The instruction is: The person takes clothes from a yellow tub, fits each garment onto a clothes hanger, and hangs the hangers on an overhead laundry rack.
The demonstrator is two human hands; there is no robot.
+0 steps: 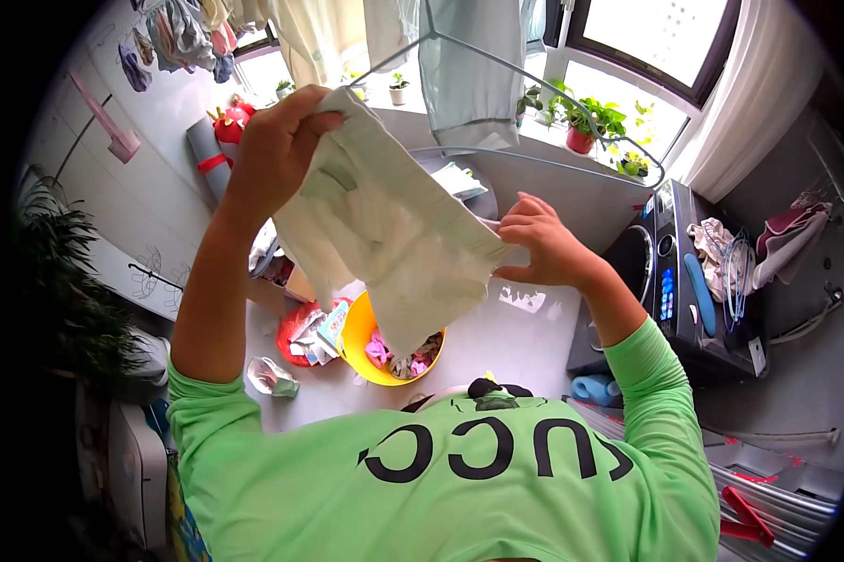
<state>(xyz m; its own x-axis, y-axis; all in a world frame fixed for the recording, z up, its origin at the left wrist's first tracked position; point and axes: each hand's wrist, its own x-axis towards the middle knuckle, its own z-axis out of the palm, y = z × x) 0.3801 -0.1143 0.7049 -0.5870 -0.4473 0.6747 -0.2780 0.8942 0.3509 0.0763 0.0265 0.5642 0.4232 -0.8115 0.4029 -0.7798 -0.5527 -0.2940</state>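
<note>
Cream shorts (398, 220) hang stretched on a slant in front of me, with their waistband running from upper left to lower right. My left hand (286, 140) is closed on the upper waistband corner. One end of a blue-grey clothes hanger (515, 70) goes in at that corner; its other end sticks out past the shorts to the right. At the lower waistband corner, my right hand (545, 245) grips the cloth between thumb and fingers, with part of the grip hidden. Below the shorts stands a yellow basin (361, 342) with crumpled clothes in it, partly covered from view.
A black washing machine (670, 272) stands at right with cloths and blue hangers on top. Potted plants (581, 139) line the windowsill. Laundry (183, 37) hangs overhead. A red bag (300, 337) lies beside the basin; a metal rack (777, 496) is at lower right.
</note>
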